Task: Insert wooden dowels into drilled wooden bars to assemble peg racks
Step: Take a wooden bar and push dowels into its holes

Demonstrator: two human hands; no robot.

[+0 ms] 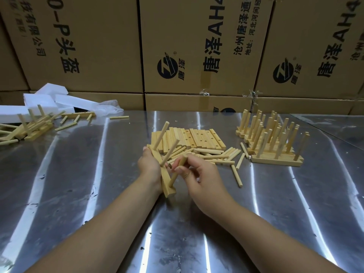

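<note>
Left hand [148, 166]: grips a tilted bar [167, 184] with two dowels [161, 135] standing in it.
Right hand [201, 174]: pinches a third dowel [176, 175], its lower end at the bar's near end.
Just behind: loose dowels [216, 154] and drilled bars [197, 137] lying on the worktop [98, 174].
Far right: finished racks [275, 142], pegs upright.
Far left: foam blocks [39, 101].

Pale, smooth unfinished wood forms the drilled bars [199, 137], loose dowels [220, 155] and finished racks [275, 142]; the table [256, 213] is glossy, scuffed sheet metal; matt brown cardboard boxes [197, 46] behind; white blocks [39, 102], apparently foam.
</note>
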